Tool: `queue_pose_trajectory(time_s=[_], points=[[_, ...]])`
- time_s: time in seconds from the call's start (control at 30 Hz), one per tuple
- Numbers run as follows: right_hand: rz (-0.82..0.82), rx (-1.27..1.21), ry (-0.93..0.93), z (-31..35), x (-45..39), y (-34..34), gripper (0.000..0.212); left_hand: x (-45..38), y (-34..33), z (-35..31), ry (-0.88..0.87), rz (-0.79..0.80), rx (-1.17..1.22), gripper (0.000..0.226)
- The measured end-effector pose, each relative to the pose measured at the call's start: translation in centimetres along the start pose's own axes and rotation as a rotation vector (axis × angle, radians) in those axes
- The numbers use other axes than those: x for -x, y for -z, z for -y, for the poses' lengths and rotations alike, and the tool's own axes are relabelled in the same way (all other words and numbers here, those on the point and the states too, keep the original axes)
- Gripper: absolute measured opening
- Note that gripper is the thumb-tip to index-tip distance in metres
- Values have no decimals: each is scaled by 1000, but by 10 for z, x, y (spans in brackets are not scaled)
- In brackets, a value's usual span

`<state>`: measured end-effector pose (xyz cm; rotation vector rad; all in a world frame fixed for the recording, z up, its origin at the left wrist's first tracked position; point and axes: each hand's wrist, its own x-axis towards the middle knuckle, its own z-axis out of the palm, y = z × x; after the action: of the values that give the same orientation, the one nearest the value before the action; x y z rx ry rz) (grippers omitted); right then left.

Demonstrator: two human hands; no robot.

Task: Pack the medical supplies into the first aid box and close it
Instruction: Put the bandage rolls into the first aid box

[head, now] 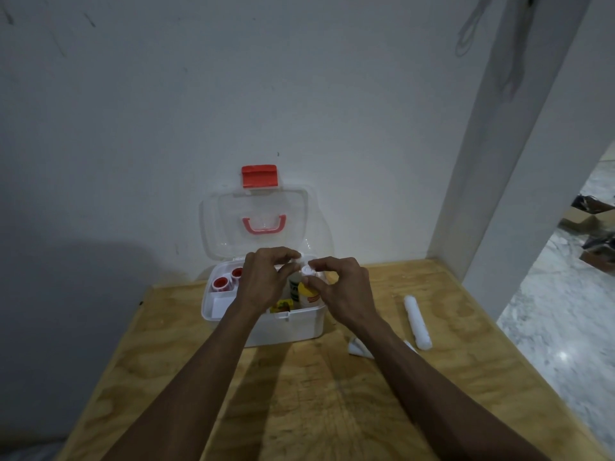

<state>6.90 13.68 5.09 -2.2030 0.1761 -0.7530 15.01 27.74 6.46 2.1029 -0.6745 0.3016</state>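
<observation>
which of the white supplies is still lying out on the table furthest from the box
The long white roll, lying on the wooden table at the right. The smaller white packet also lies outside the first aid box, but nearer to it.

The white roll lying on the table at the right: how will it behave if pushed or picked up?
The white roll is a cylinder lying on its side on flat wood, so it would probably roll. It looks like soft wrapped gauze, likely light and slightly squashy.

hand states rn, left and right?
Left hand: fingers pinched on a small white item over the open first aid box.
Right hand: pinched on the same item.
</observation>
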Motion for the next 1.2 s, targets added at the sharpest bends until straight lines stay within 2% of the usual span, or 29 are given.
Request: queue_pose_trajectory(time_s=[0.17,0.37,0.5,0.57,0.67,0.8,0.9,1.0,1.2], points=[[-6,-3,10,3,1,8,30,3,5,-5,-6,-5,-14,27],[-146,-23,-44,0,10,54,21,20,21,-36,-25,-261,3,30],[-171,37,-109,-15,31,94,19,47,19,-73,-146,-301,47,25],[-153,72,-144,-23,47,109,20,62,8,-85,-208,-267,62,22],[-113,163,-224,-36,75,122,20,85,-18,-89,-243,-112,38,21],[-97,293,-314,-47,111,127,25,109,-56,-71,-172,136,-113,25],[-67,319,-397,-52,128,123,32,120,-71,-60,-168,249,-195,26],[-45,306,-430,-57,137,118,39,125,-78,-56,-186,252,-209,20],[-39,338,-429,-62,142,111,38,119,-82,-53,-131,300,-296,21]])
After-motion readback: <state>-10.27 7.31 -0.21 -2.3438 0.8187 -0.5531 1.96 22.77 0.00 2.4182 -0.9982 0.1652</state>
